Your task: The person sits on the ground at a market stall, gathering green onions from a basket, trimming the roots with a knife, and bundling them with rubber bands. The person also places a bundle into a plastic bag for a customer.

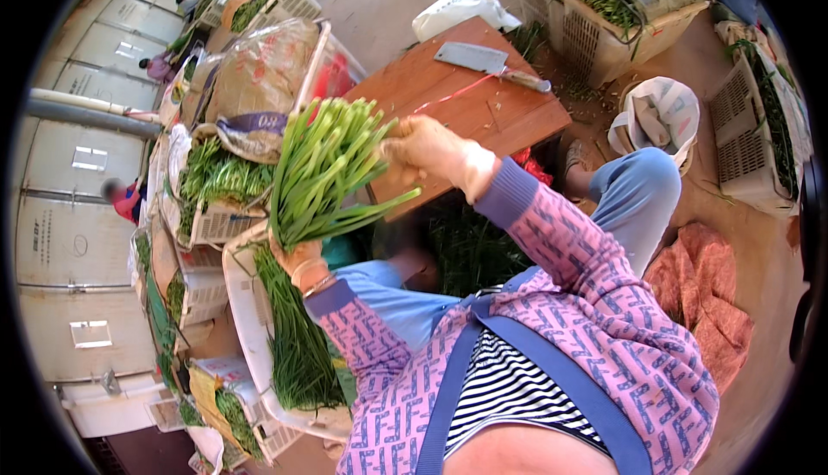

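Observation:
My left hand (298, 261) is wrapped round the lower part of a thick bunch of green chives (332, 165), whose pale cut ends point up and away. Close against the right side of the bunch is my right hand (435, 152), its fingers curled; what they pinch, if anything, is hidden. Both hands look covered by thin pale gloves. Beyond them, a cleaver (474, 57) with a wrapped handle lies on a brown wooden board (509, 121). A thin red strip (457, 94) runs over the board from the cleaver toward my right hand.
Below my left hand, a white crate (250, 337) holds more chives (297, 346). Greens fill crates (595, 44) at the far right and along the left. A lined basket (660, 117) stands beside my right knee, near a reddish cloth sack (699, 294). Other people sit far left.

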`<act>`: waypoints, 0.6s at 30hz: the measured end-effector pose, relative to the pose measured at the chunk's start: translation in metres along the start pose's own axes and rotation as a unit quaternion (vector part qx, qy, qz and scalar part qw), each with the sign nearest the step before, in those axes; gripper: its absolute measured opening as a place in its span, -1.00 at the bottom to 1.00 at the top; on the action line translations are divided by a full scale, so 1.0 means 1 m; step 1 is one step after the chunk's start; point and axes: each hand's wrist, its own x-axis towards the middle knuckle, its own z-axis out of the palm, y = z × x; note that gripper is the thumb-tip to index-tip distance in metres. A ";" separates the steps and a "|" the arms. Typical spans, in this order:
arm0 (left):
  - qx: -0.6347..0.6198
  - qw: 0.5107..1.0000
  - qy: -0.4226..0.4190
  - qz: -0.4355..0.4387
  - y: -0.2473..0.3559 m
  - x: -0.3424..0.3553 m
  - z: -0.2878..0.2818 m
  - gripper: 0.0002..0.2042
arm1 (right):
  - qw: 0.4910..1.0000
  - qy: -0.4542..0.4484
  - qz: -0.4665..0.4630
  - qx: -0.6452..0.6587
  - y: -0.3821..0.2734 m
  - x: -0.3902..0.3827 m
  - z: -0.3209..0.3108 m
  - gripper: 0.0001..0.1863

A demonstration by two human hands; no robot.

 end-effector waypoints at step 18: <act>-0.897 -0.084 0.075 -0.427 0.013 0.048 -0.033 -0.60 | 0.737 0.138 -0.011 -0.662 0.096 -0.113 -0.063 -0.63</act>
